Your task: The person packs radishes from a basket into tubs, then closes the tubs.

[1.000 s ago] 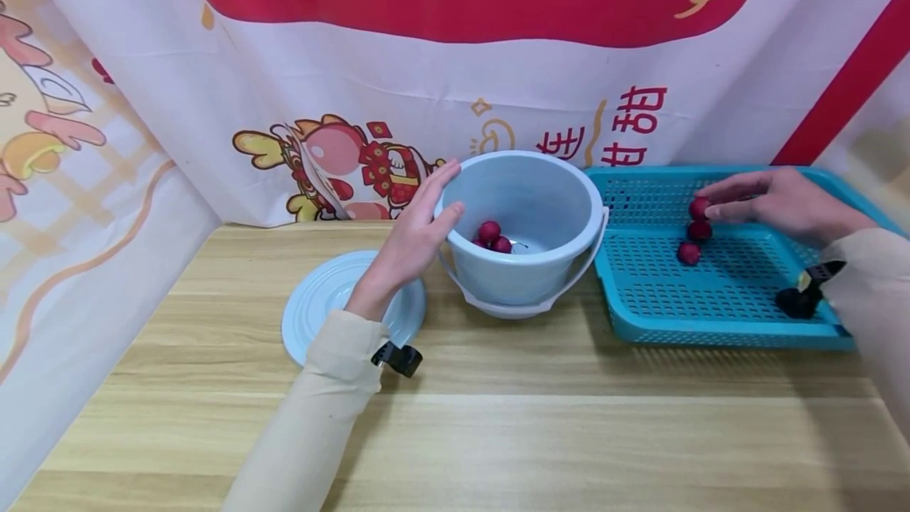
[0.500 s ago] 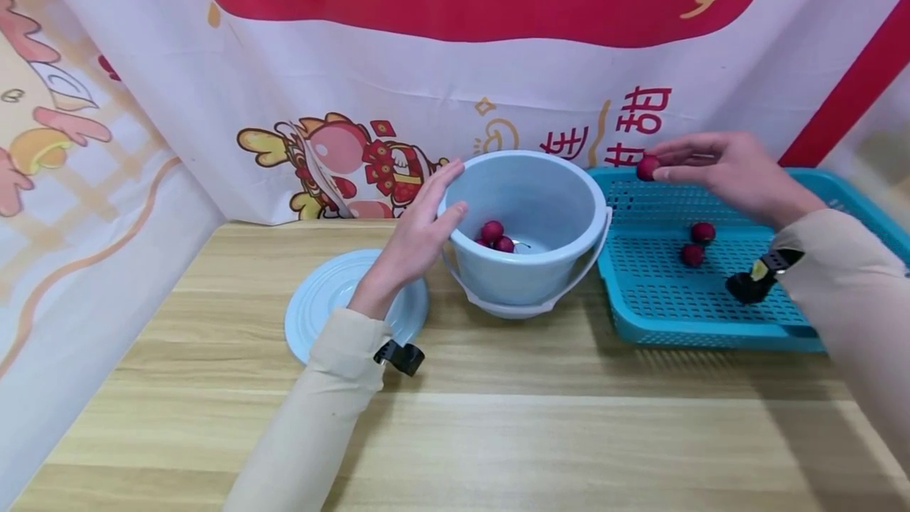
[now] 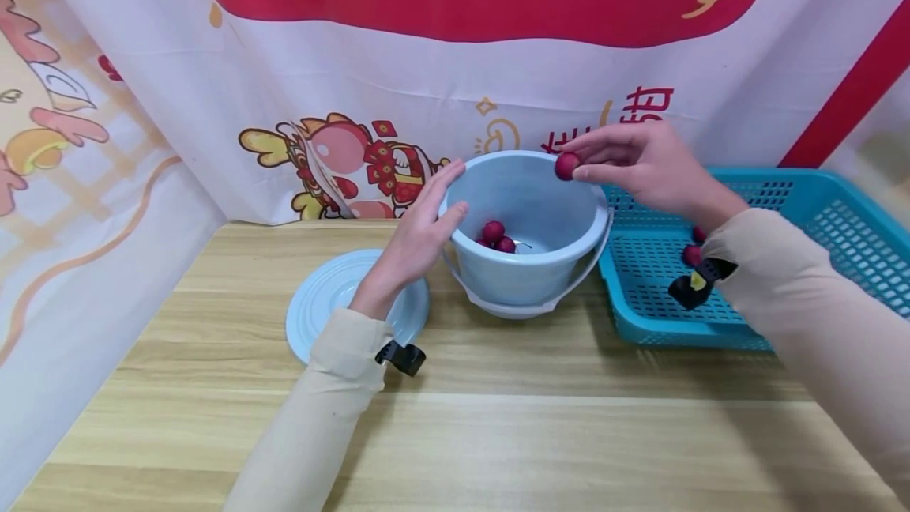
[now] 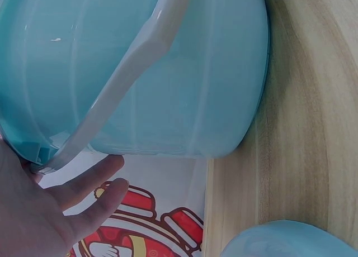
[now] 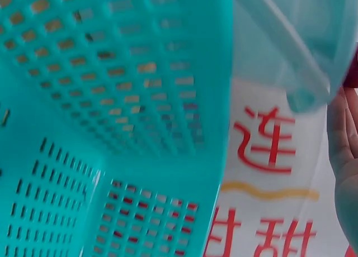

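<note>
A light blue bucket (image 3: 515, 283) stands upright on the table, its pale handle (image 4: 120, 78) hanging down. Several dark red round fruits (image 3: 493, 231) lie inside it. My left hand (image 3: 418, 247) rests against the left side of the rim; in the left wrist view its fingers (image 4: 92, 181) are fairly straight beside the bucket wall. Between thumb and fingertips, my right hand (image 3: 643, 163) pinches another dark red round fruit (image 3: 565, 166) over the bucket's right rim. Only the edge of that fruit (image 5: 352, 75) shows in the right wrist view.
A turquoise perforated basket (image 3: 643, 329) stands right of the bucket. Two dark red fruits (image 3: 691, 256) lie in it, one partly hidden by the right wrist. The light blue lid (image 3: 307, 303) lies left, partly under the left forearm. A printed cloth (image 3: 455, 69) hangs behind.
My right hand has taken a fruit up from the basket and carried it left to the bucket's rim. The left hand and the bucket have stayed in place.
</note>
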{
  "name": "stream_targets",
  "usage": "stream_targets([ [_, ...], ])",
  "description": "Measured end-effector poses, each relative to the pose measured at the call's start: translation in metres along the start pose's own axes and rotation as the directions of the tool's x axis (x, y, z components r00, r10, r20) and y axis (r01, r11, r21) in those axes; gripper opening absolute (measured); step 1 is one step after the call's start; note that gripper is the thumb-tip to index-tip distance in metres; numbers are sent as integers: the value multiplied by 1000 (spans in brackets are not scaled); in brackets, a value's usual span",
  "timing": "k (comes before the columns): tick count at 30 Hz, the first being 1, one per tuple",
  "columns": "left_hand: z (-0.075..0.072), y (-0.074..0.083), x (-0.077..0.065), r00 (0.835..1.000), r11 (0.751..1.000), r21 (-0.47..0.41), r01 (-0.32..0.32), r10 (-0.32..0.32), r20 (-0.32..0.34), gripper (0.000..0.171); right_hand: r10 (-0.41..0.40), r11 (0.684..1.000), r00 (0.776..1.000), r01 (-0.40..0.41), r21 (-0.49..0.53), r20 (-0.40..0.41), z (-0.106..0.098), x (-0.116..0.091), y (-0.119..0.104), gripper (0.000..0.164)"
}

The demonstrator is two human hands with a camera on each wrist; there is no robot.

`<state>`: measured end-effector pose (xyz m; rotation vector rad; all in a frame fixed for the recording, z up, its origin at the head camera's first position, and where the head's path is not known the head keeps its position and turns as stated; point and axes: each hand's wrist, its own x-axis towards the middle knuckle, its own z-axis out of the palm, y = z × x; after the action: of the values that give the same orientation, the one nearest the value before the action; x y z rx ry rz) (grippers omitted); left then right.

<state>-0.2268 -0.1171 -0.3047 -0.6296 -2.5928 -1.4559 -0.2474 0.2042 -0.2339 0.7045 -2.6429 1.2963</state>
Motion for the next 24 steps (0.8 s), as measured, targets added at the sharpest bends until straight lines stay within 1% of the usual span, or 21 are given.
stream_targets([
  [2, 0, 0, 0, 1000, 1000, 2, 1, -1, 0, 63, -7, 1000, 999, 7, 5, 31, 7, 1, -6, 41],
  [7, 1, -1, 0, 1000, 1000, 6, -3, 3, -1, 63, -4, 1000, 994, 6, -20, 112, 20, 3, -15, 38],
  [14, 2, -2, -1, 1000, 1000, 8, -17, 17, -9, 62, -2, 999, 974, 11, -38, 227, 31, 7, -17, 39],
  [20, 1, -3, 0, 1000, 1000, 11, -19, 19, -10, 62, 5, 997, 965, 16, -77, 261, 36, 7, -19, 38],
  [24, 0, -2, -1, 1000, 1000, 8, -18, 18, -11, 63, -11, 996, 961, 35, -85, 276, 40, 7, -18, 37],
])
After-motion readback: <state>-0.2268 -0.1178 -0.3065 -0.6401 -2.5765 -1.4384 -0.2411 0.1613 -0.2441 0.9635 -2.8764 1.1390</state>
